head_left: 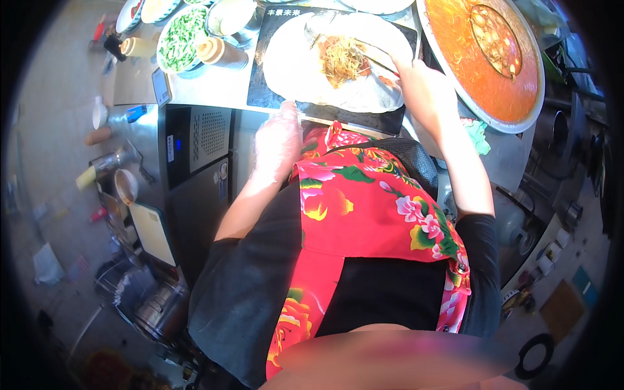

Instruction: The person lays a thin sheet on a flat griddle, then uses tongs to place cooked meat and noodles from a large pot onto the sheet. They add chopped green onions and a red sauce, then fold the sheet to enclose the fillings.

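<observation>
A large white sheet of food (286, 55) lies on a dark flat plate (260, 88) at the front of the counter. Shredded brownish-yellow filling (342, 62) is heaped on the middle of the sheet, with a few red bits at its right. My right hand (422, 91) is closed on a pair of thin chopsticks (382, 58), whose tips reach the heap. In a clear plastic glove, my left hand (281, 136) is at the plate's front edge, its fingers curled and the thumb up. What its fingers hold, if anything, is hidden.
A wide pan of red-orange broth (517, 97) stands at the right, with a ring of pieces in it. Chopped greens (182, 40) fill a bowl at the left, beside a squeeze bottle (222, 53) and a metal container (229, 18). A phone-like device (161, 87) leans at the counter's edge.
</observation>
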The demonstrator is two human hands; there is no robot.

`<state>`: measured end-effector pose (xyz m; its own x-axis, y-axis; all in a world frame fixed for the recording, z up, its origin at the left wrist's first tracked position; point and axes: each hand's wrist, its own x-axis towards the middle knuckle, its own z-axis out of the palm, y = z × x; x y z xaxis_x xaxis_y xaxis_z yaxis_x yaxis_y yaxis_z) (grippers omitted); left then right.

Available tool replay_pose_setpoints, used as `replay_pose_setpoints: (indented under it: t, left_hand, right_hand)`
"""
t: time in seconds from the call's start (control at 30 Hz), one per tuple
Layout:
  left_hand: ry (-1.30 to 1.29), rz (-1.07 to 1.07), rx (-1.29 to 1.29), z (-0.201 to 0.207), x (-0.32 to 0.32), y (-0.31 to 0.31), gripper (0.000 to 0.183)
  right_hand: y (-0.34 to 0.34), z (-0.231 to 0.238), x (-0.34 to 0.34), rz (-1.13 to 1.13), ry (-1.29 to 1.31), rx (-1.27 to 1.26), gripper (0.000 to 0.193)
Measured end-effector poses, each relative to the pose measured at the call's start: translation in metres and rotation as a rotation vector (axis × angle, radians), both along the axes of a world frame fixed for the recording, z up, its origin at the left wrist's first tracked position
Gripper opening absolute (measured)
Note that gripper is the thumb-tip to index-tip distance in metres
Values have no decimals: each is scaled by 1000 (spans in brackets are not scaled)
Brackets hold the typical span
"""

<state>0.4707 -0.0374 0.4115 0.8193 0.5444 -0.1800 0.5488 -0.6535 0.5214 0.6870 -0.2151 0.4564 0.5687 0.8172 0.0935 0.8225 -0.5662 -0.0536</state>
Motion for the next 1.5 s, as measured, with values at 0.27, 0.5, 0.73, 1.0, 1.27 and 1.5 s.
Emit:
replay_pose_setpoints:
  t: [0.27, 0.5, 0.73, 1.0, 1.27, 1.5]
  left_hand:
    - [-45, -53, 51, -2, -1, 3, 17]
    - [-202, 32, -54, -14, -8, 4, 16]
    - [-269, 233, -463, -17, -16, 12, 22]
    - [-450, 192, -455, -31, -22, 9, 23]
    - [-503, 356, -1058, -40, -25, 23, 23]
    - [-522, 170, -1208, -25, 14, 24, 17]
  right_hand:
    - [15, -4, 10, -3, 126, -146, 39]
    - [-11, -9, 17, -1, 135, -235, 52]
    - [-6, 12, -5, 163, 41, -194, 52]
    - [33, -19, -31, 209, 17, -405, 46]
    - [-7, 62, -21, 77, 142, -159, 45]
    - [-80, 110, 17, -97, 108, 231, 48]
